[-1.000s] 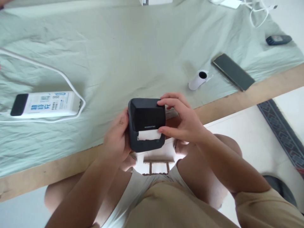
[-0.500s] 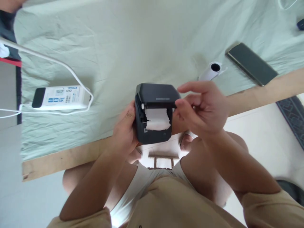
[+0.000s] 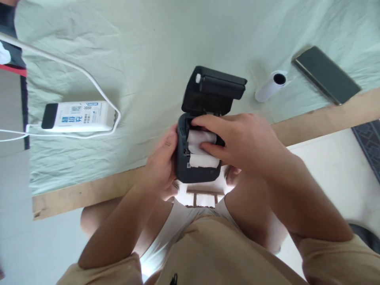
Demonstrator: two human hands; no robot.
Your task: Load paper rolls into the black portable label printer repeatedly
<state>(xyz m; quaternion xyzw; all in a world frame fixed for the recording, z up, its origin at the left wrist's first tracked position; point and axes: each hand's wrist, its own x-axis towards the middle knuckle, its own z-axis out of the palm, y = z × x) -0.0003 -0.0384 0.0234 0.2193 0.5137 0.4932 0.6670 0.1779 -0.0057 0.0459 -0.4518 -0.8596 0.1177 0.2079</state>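
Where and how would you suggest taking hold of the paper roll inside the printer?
Probably by the rounded sides of the paper roll, from above: the lid of the printer stands open, exposing the roll's top; its underside is hidden inside. Avoid the loose paper end draped over the front.

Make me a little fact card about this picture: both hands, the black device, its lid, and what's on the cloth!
Left hand: holds the black device by its side
Right hand: fingers inside it, at the white paper
Lid: open, tipped up
Cloth: pale green
On the cloth, right: loose white roll, dark phone
On the cloth, left: white pack with a black end, white cable beside it
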